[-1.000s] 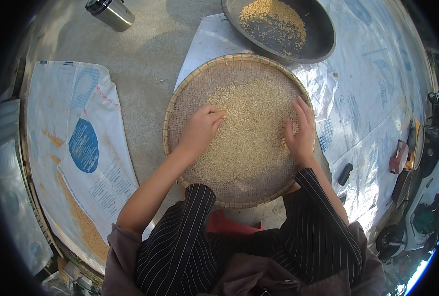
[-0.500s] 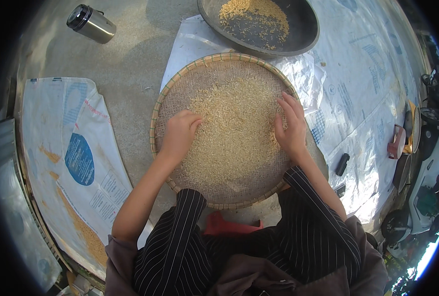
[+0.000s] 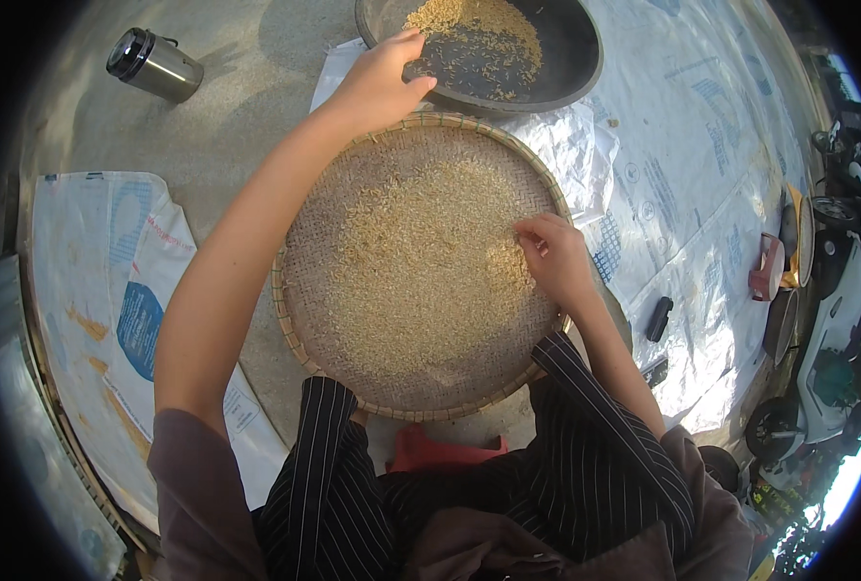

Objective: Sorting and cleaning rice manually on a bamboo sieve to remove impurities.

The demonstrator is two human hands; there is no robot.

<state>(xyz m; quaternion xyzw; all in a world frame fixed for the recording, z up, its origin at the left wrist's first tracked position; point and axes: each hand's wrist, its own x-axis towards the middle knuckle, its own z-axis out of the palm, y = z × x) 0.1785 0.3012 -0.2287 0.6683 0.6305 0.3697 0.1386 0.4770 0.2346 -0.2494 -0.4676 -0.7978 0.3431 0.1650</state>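
Observation:
A round woven bamboo tray (image 3: 421,395) lies in front of my knees. Pale grain (image 3: 411,281), perhaps husked rice, is spread over it, with a yellower patch of unhusked grain (image 3: 510,266) at its right side. My left hand (image 3: 380,82) reaches past the tray to the near left rim of a dark basin (image 3: 571,73), fingers apart and nothing visible in them. Golden grain (image 3: 493,24) lies in that basin. Over the right part of the tray, my right hand (image 3: 558,259) is closed in a pinch beside the yellower patch; what the fingertips hold is too small to see.
A steel flask (image 3: 159,68) lies on the concrete at the far left. Printed white sheets (image 3: 663,174) cover the ground to the right, with a small black object (image 3: 660,320) on them. Another sheet (image 3: 91,232) lies left. A red stool (image 3: 440,447) shows beneath me; motorbikes (image 3: 827,349) stand far right.
My left hand has left the grain on the tray and moved forward to the basin, its fingers spreading. My right hand has drawn its fingers together into a pinch. The view has shifted slightly.

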